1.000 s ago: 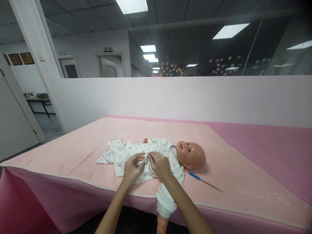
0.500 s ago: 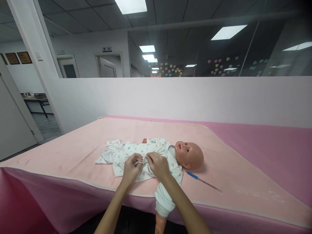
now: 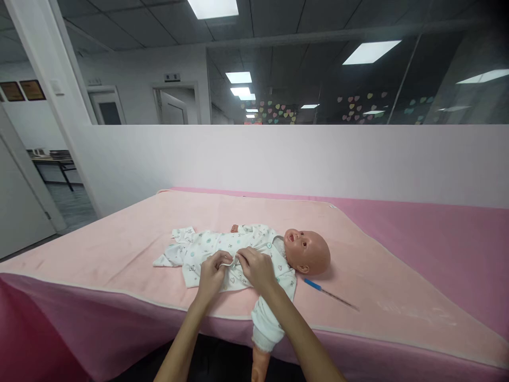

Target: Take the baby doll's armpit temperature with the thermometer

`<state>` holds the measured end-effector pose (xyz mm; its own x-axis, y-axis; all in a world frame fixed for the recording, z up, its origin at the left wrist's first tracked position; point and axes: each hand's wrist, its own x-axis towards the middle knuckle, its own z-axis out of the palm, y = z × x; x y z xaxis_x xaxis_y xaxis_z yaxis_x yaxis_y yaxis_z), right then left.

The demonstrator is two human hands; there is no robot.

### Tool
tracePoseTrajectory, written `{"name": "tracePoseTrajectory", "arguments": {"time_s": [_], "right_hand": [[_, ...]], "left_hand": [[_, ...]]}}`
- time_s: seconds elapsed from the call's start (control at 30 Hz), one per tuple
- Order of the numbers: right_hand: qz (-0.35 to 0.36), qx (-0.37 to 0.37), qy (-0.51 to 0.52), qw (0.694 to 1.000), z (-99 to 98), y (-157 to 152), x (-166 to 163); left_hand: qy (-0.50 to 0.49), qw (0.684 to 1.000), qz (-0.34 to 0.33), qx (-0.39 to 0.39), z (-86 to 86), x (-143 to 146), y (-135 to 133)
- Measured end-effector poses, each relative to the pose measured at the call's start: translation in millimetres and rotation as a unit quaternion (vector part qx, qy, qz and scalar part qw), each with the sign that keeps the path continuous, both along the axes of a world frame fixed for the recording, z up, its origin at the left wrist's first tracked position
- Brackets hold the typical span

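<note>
A baby doll [image 3: 312,252] lies on its back with its head to the right, dressed in a white patterned romper [image 3: 204,244]. At the middle of the body, my left hand [image 3: 214,270] pinches the front edge of the garment. Close beside it on the right, my right hand [image 3: 254,268] also has its fingertips closed on the cloth edge. Whatever lies between the fingertips is too small to make out. A round snap [image 3: 269,245] shows near the doll's collar. The doll's near arm, in a white sleeve [image 3: 265,321], hangs over the table's front edge.
A thin stick with a blue handle [image 3: 313,284] lies to the right, below the doll's head. Under everything is a peach mat [image 3: 119,228] over a pink cover [image 3: 449,233]. Behind the table stands a white half wall [image 3: 318,159] with glass above.
The whole view has shifted very slightly. Both hands keep nearly the same pinch on the garment edge, and the doll stays where it was.
</note>
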<state>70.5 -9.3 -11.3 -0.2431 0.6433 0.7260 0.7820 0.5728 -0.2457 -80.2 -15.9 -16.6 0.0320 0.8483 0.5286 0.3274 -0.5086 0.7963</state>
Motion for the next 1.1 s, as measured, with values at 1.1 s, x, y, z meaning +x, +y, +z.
{"name": "tracePoseTrajectory", "arguments": {"time_s": [1.1], "right_hand": [[0.001,0.006,0.046,0.999,-1.9,2.8,0.0]], "left_hand": [[0.144,0.987,0.066,0.04,11.0,6.8,-13.1]]}}
